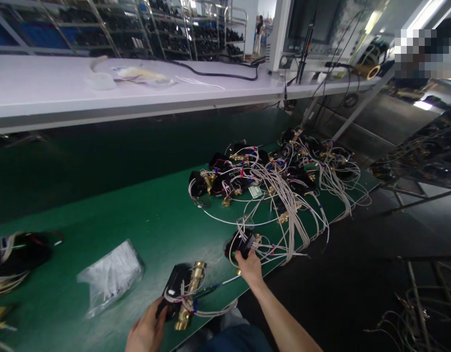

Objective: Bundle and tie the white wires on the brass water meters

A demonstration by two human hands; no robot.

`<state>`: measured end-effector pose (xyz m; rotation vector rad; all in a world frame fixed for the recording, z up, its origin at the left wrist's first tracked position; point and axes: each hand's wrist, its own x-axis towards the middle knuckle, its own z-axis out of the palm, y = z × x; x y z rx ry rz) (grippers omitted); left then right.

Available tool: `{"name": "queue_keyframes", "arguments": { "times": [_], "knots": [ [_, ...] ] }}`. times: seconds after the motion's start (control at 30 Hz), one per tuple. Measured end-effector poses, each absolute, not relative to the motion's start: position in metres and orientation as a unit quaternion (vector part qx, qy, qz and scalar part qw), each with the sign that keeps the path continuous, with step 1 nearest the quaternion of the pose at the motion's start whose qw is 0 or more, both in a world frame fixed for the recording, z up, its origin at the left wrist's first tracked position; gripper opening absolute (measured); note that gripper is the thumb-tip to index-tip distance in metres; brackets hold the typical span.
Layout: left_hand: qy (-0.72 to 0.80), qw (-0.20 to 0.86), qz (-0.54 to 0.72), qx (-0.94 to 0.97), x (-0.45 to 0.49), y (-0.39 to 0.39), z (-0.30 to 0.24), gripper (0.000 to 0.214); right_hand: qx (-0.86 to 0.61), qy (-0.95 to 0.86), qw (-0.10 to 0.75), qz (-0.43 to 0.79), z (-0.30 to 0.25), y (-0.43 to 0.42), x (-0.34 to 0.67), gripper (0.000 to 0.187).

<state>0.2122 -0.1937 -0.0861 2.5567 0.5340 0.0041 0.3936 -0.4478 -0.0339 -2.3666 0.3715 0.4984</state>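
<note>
- While the left hand [146, 326] grasps the near end of the first black unit [177, 281], its thumb and fingers are bent around the casing.
- This unit lies on the table near the front edge; its long axis goes away from the person and leans a little to the right.
- Along its right side is a brass pipe [196, 277], nearly parallel to the casing, with one open end pointing to the far side.
- Pale wires [181, 296] pass over the casing and the pipe, then bend to the right.
- The right hand [250, 266] grasps the second black unit [243, 243], farther to the right; some of its fingers are hidden behind the casing. This unit is tilted, its long axis rising to the upper right.
- The surface is a green table [148, 210]. On it, at left, lies a clear bag [113, 271] with white pieces inside.
- Beyond the second unit is a heap of similar units [221, 183], with a thick bundle of grey cables [289, 205] spread toward the front edge.
- Above the table runs a white shelf [45, 90], carrying a black cable [225, 74].
- Behind it stand metal racks [191, 32], filled with dark things, and far away a person [259, 34] stands. To the right, the floor [350, 274] is dark.
</note>
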Motion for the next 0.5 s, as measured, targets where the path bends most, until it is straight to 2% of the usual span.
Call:
{"name": "queue_keyframes", "arguments": {
  "times": [0.13,0.2,0.3,0.4,0.43,0.5],
  "knots": [
    [0.232,0.242,-0.018,0.942,0.194,-0.16,-0.086,0.031,-0.895,0.122,0.364,0.229,-0.051,-0.404,0.351,0.054],
    [0.246,0.223,-0.006,0.943,0.195,-0.154,-0.079,0.034,-0.894,0.069,0.369,0.247,-0.055,-0.39,0.337,0.052],
    [0.229,0.162,0.09,0.956,0.207,-0.165,-0.058,0.041,-0.892,-0.017,0.381,0.244,-0.055,-0.4,0.331,0.041],
    [0.155,0.173,0.155,0.96,0.224,-0.199,-0.031,0.04,-0.917,0.021,0.368,0.154,-0.051,-0.451,0.349,0.025],
    [0.127,0.195,0.159,0.96,0.229,-0.214,-0.024,0.038,-0.931,0.078,0.341,0.104,-0.049,-0.472,0.36,0.026],
    [0.062,0.24,0.149,0.957,0.238,-0.247,-0.016,0.035,-0.942,0.159,0.292,0.046,-0.047,-0.512,0.385,0.041]
  ]
}}
